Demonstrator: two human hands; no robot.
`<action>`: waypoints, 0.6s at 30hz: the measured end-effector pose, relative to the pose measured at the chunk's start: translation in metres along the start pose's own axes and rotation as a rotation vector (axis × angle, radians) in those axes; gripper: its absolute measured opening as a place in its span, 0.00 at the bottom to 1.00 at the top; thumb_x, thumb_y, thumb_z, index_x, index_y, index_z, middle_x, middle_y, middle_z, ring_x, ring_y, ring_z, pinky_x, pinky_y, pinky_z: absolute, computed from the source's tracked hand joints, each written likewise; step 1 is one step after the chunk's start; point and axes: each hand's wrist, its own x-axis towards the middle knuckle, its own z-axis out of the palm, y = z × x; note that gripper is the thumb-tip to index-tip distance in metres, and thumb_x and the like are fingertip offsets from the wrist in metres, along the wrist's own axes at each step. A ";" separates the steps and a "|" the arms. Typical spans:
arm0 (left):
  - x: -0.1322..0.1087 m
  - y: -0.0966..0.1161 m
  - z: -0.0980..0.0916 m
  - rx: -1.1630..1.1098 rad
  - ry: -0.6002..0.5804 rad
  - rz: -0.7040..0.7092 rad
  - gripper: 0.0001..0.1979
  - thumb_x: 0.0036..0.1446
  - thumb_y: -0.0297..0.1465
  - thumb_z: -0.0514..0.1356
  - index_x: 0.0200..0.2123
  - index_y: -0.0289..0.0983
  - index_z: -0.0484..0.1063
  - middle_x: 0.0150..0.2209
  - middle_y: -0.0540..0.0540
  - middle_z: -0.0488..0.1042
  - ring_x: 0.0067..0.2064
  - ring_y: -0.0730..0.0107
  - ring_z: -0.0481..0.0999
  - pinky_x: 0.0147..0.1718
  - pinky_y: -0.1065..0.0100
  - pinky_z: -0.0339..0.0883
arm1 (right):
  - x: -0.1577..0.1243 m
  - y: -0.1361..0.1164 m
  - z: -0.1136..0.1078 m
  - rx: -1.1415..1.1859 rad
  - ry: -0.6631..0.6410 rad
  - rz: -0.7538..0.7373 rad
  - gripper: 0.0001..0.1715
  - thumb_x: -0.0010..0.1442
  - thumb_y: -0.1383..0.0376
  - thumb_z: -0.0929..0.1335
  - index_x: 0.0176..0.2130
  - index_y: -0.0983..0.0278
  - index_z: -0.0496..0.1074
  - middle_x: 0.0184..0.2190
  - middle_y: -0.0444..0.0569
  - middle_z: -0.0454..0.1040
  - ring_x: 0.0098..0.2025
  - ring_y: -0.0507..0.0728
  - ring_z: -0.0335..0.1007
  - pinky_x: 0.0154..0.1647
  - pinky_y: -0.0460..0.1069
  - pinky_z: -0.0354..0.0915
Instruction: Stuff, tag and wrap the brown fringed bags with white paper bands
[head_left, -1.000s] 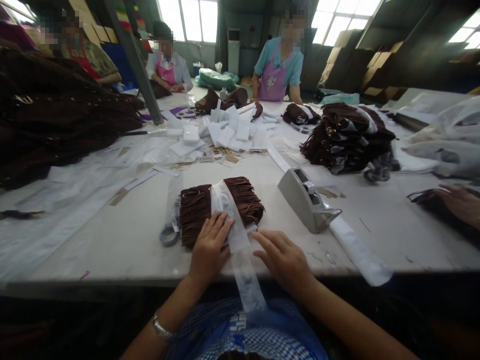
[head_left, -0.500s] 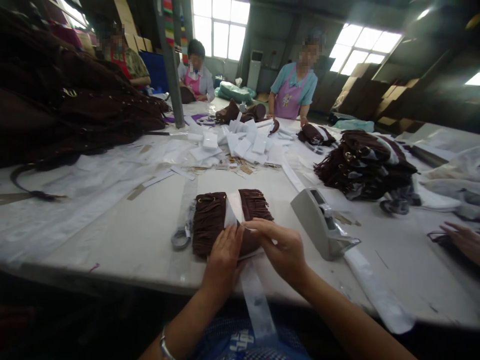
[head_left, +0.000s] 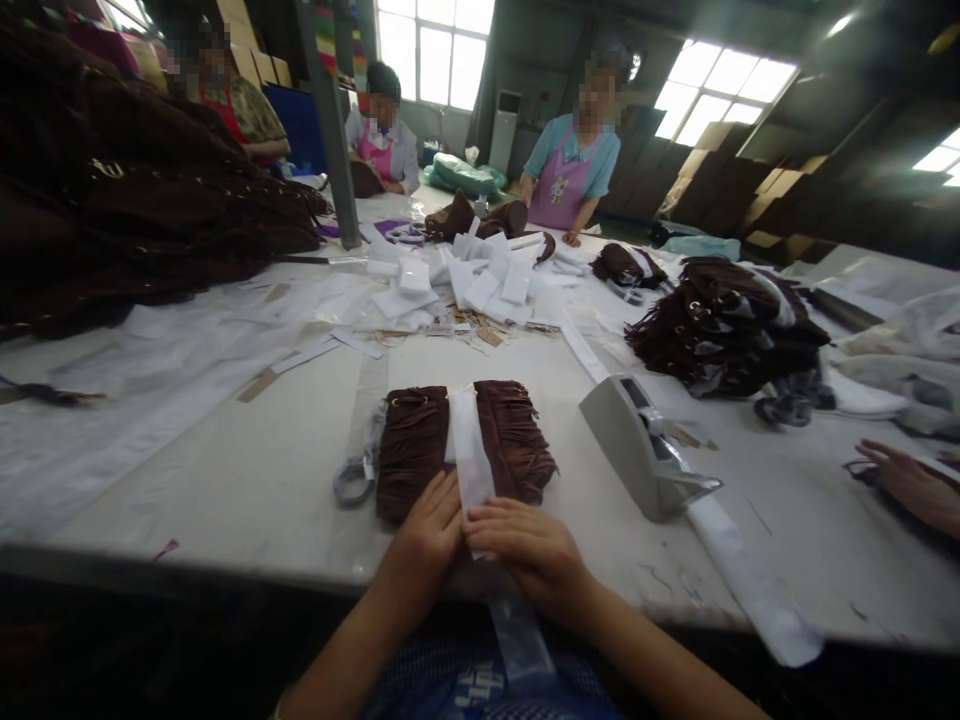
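Left hand [head_left: 429,522]: open, laid against the near edge of a fringed brown bundle [head_left: 414,445].
Right hand [head_left: 529,548]: fingers over a white band [head_left: 471,440]; pinching or pressing, cannot tell.
Bundle: on the table [head_left: 255,500], near its front edge.
Band: apparently being smoothed down; probably calls for even tension.
Tape dispenser [head_left: 626,445]: right of the bundle, blocking neither hand.

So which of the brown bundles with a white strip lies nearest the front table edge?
The single fringed bundle left of the grey tape dispenser; the stack and the small bundle both lie farther back, to the right.
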 end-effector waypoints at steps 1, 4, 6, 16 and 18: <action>-0.001 0.002 -0.005 -0.001 0.008 0.010 0.17 0.65 0.27 0.53 0.56 0.30 0.68 0.57 0.33 0.73 0.62 0.55 0.69 0.60 0.51 0.66 | -0.004 0.002 0.001 -0.002 0.002 -0.002 0.13 0.67 0.68 0.66 0.50 0.61 0.75 0.47 0.50 0.80 0.54 0.55 0.74 0.61 0.54 0.65; -0.008 0.009 -0.017 -0.041 0.047 -0.081 0.14 0.65 0.27 0.55 0.53 0.33 0.68 0.56 0.36 0.72 0.61 0.58 0.70 0.60 0.55 0.67 | -0.013 0.007 0.003 -0.043 -0.021 -0.048 0.14 0.67 0.67 0.66 0.51 0.61 0.74 0.48 0.50 0.80 0.55 0.54 0.74 0.63 0.54 0.64; -0.012 0.012 -0.022 -0.064 0.078 -0.192 0.14 0.63 0.26 0.57 0.52 0.36 0.68 0.58 0.37 0.71 0.61 0.59 0.69 0.59 0.58 0.68 | -0.014 0.010 0.004 -0.084 -0.033 -0.087 0.14 0.67 0.66 0.66 0.51 0.62 0.74 0.49 0.50 0.79 0.55 0.54 0.73 0.63 0.54 0.63; 0.000 -0.001 -0.021 0.045 -0.175 0.009 0.31 0.61 0.21 0.51 0.68 0.37 0.54 0.66 0.40 0.62 0.68 0.60 0.59 0.66 0.51 0.53 | -0.041 0.000 -0.009 -0.105 0.043 -0.085 0.20 0.65 0.67 0.68 0.57 0.62 0.70 0.49 0.52 0.79 0.56 0.56 0.72 0.61 0.55 0.66; -0.002 -0.001 -0.021 0.031 -0.181 -0.012 0.33 0.60 0.20 0.50 0.68 0.38 0.53 0.67 0.41 0.60 0.68 0.60 0.58 0.66 0.51 0.53 | -0.059 -0.006 -0.017 -0.138 0.068 0.019 0.24 0.66 0.73 0.63 0.60 0.62 0.66 0.53 0.55 0.76 0.59 0.56 0.69 0.60 0.56 0.67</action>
